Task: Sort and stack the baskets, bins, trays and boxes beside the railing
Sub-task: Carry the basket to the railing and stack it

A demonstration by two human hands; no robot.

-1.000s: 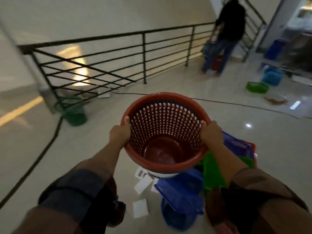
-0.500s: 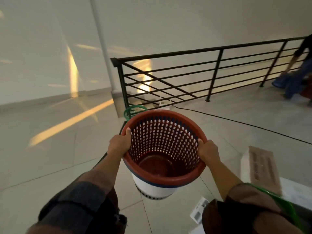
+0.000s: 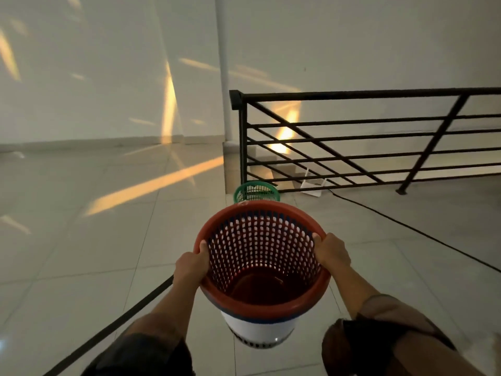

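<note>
Low centre of frame, left hand (image 3: 189, 267) and right hand (image 3: 332, 252), fingers curled over opposite rims of a red perforated plastic basket (image 3: 261, 302) nested in blue and white ones, held above the tiled floor (image 3: 81, 253), beyond it a green perforated plastic basket (image 3: 256, 191) on the floor by the black metal railing (image 3: 366, 137) at upper right.

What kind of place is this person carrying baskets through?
Probably an upstairs landing or hall indoors: a black metal railing guards steps going down, the tiled floor is glossy, and a green basket stands by the railing post.
</note>
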